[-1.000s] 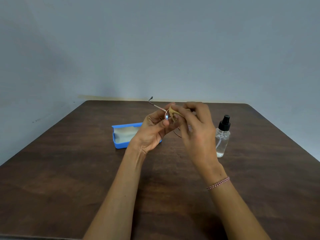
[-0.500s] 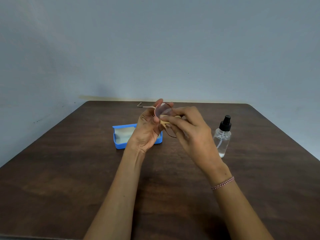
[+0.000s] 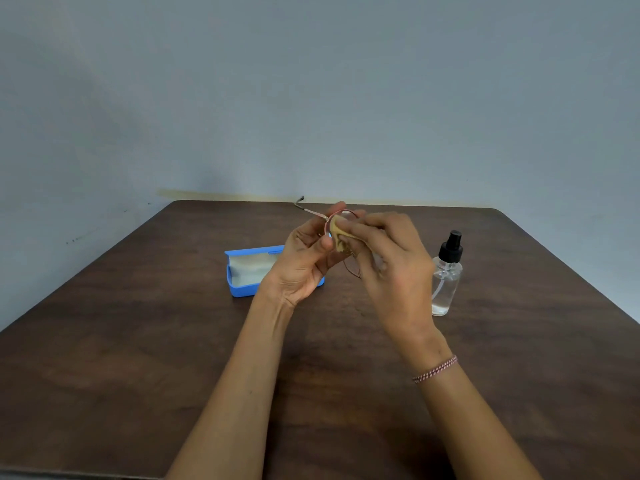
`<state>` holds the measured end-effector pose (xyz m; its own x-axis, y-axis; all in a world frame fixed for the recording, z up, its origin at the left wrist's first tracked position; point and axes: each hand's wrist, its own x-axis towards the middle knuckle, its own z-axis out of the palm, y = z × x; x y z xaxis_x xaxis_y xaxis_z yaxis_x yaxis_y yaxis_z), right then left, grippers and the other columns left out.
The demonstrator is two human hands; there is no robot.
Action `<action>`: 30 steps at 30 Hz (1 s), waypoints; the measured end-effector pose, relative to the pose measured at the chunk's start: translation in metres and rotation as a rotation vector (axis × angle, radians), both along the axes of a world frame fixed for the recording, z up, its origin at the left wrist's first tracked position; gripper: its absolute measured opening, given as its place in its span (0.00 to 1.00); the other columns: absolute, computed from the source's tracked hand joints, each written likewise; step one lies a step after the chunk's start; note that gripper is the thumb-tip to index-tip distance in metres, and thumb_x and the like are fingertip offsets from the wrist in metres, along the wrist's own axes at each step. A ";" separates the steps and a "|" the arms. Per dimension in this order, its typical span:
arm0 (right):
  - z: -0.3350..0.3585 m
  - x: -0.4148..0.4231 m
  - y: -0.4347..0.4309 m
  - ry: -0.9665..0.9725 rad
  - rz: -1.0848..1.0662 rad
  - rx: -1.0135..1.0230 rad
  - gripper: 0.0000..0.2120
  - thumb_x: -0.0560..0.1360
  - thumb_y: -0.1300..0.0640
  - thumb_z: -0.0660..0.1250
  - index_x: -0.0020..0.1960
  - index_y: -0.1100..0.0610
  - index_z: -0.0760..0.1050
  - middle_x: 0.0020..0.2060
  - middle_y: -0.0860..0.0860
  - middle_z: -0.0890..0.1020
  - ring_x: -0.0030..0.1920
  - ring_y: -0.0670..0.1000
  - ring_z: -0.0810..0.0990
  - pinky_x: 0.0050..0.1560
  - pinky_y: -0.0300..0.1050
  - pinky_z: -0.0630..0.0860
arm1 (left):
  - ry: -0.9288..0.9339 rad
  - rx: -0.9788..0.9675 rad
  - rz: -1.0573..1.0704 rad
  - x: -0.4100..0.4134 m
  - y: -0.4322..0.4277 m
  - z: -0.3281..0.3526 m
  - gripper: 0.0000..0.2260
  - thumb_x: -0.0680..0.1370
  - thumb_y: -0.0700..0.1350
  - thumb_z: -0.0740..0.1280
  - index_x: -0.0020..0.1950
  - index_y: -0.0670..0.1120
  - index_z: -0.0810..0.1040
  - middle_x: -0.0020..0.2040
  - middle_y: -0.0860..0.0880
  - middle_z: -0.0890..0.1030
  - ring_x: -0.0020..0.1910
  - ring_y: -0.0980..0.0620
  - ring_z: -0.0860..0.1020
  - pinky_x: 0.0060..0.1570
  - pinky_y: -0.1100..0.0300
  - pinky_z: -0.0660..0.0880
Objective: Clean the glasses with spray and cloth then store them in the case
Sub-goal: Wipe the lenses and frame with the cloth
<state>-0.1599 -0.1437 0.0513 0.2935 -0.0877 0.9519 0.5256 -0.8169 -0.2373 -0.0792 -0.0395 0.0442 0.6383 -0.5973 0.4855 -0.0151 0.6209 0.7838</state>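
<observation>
Dark brown wooden table (image 3: 138, 375) across the lower view, its far corners rounded. Behind the table, a plain grey-blue wall (image 3: 311, 81). A pale yellowish strip (image 3: 225, 195) runs just beyond the table's far edge.

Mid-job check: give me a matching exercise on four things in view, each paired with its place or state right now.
Things
1. blue plastic glasses case
2. clear spray bottle with black pump top
3. small tan cleaning cloth
4. thin metal-framed glasses

Places or states
A. pinched by the right hand against a lens
B. lying open on the dark brown wooden table, partly behind the left hand
C. standing upright on the table, untouched, right of both hands
D. held up by the left hand, one temple arm pointing away

Pairs: 1-B, 2-C, 3-A, 4-D
</observation>
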 end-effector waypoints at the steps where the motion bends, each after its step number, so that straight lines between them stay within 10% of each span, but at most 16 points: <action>1: 0.000 0.000 0.002 0.003 0.012 -0.020 0.09 0.72 0.67 0.70 0.52 0.62 0.82 0.47 0.50 0.78 0.48 0.52 0.77 0.52 0.36 0.74 | 0.010 -0.009 -0.009 0.001 0.001 0.000 0.21 0.61 0.54 0.78 0.52 0.55 0.83 0.52 0.53 0.84 0.52 0.57 0.81 0.47 0.65 0.77; 9: 0.001 -0.001 -0.010 -0.032 -0.152 0.030 0.08 0.71 0.63 0.71 0.50 0.58 0.83 0.38 0.51 0.80 0.40 0.50 0.75 0.40 0.38 0.72 | 0.029 0.016 0.010 0.003 -0.003 -0.002 0.22 0.58 0.56 0.80 0.50 0.55 0.84 0.50 0.54 0.84 0.50 0.57 0.82 0.46 0.63 0.78; 30: -0.001 0.004 -0.012 0.060 -0.052 0.037 0.10 0.73 0.66 0.70 0.54 0.62 0.80 0.45 0.55 0.78 0.47 0.44 0.74 0.49 0.28 0.70 | 0.101 -0.057 -0.018 0.004 -0.003 -0.004 0.20 0.58 0.51 0.81 0.48 0.52 0.85 0.51 0.52 0.84 0.51 0.55 0.82 0.47 0.63 0.78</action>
